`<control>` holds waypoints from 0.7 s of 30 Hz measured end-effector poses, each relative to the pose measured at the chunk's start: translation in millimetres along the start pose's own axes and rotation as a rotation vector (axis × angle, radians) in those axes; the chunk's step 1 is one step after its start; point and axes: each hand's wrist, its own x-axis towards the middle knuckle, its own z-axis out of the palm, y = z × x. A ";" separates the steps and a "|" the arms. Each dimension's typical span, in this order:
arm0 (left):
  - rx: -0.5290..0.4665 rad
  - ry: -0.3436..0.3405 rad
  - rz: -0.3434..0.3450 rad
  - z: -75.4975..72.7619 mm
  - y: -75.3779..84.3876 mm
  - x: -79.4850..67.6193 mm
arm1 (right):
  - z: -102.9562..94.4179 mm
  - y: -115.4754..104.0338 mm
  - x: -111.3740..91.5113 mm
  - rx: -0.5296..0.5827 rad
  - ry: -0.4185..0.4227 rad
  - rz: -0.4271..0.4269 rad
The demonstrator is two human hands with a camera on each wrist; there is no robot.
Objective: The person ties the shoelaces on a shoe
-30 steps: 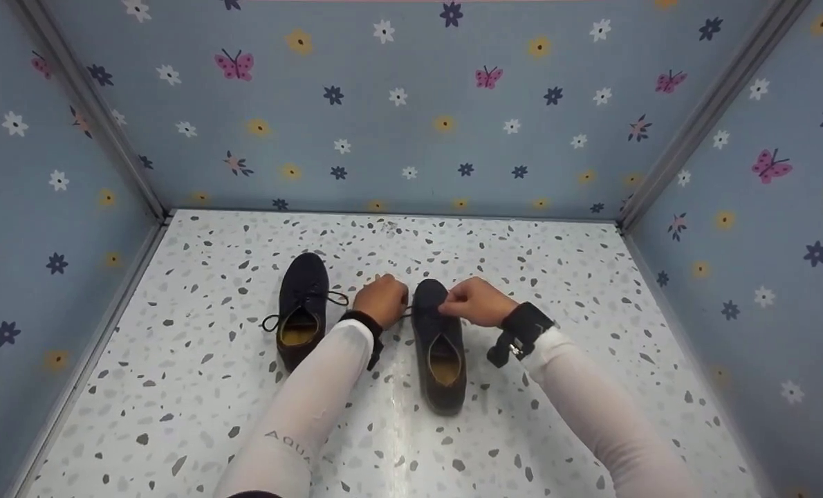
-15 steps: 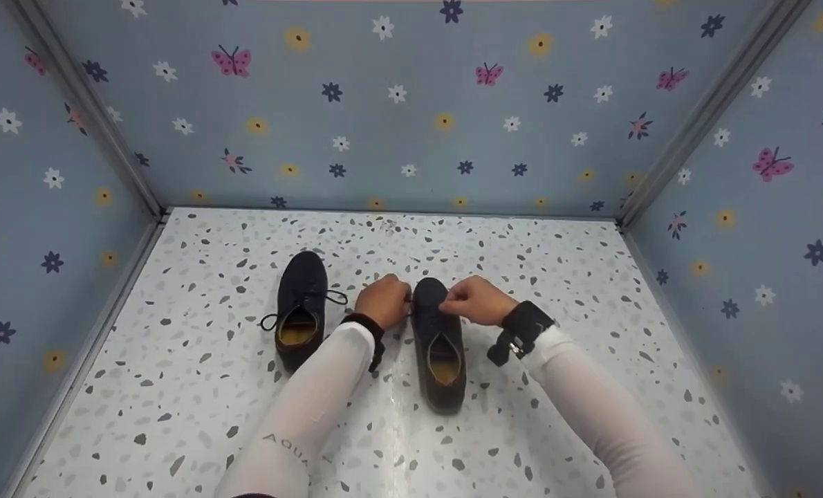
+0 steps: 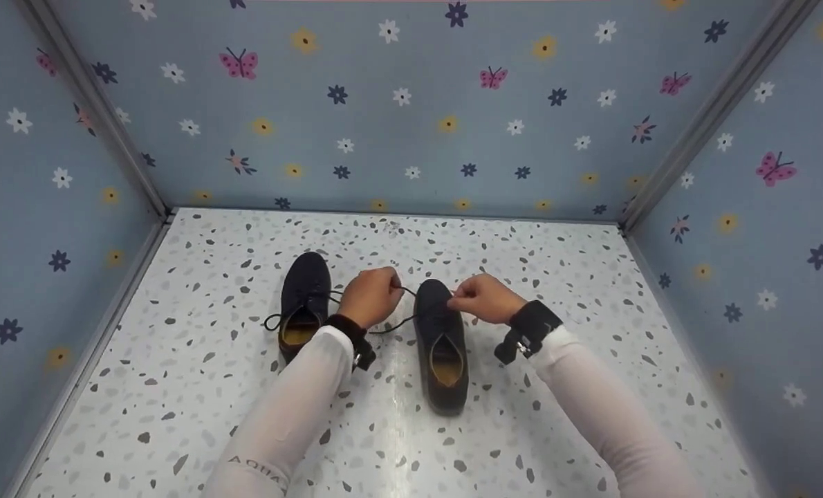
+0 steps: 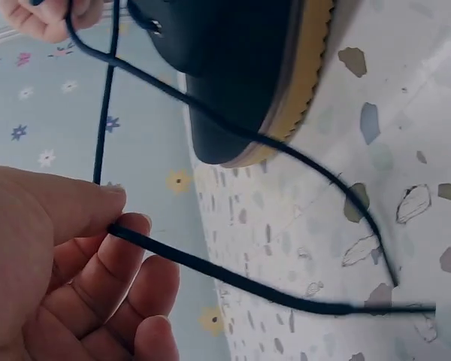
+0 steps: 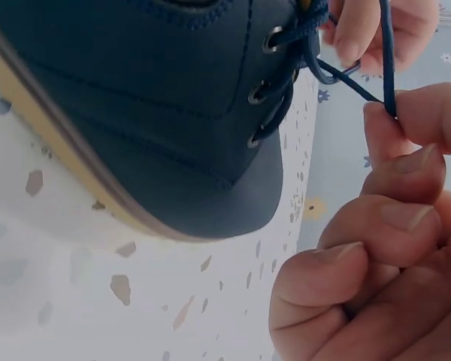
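Observation:
A dark navy lace-up shoe with a tan lining stands between my hands, toe toward the back wall. Left of it, my left hand pinches its dark blue shoelace between thumb and index finger, as the left wrist view shows. A second strand of lace crosses that view and ends in a loose tip. At the shoe's other side, my right hand pinches a raised part of the lace between thumb and index finger, other fingers curled. Metal eyelets and a serrated yellowish sole show up close.
The matching shoe stands to the left, its lace tied with loops out to both sides; my left forearm partly covers its heel. Blue panels with flowers and butterflies enclose the white speckled surface at the back and both sides.
My left hand has moved left and slightly away from the shoe, drawing lace out so that strands now span the gap. My right hand stays nearly in place.

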 end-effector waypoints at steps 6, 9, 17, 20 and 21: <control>-0.094 -0.006 0.008 -7.9 2.6 -11.8 | -1.1 0.4 -0.5 -0.037 -0.005 -0.010; -0.173 -0.026 0.014 -10.3 4.7 -20.5 | -1.3 1.7 -0.7 -0.068 0.006 -0.009; -0.334 -0.097 0.034 -16.1 18.0 -44.2 | -5.1 -0.1 0.4 -0.112 0.041 0.004; -0.381 -0.133 0.072 -13.4 23.3 -51.6 | -6.1 -1.9 1.8 -0.125 0.048 0.014; -0.398 -0.150 0.082 -11.6 24.8 -53.9 | -6.2 -2.1 2.7 -0.129 0.052 0.014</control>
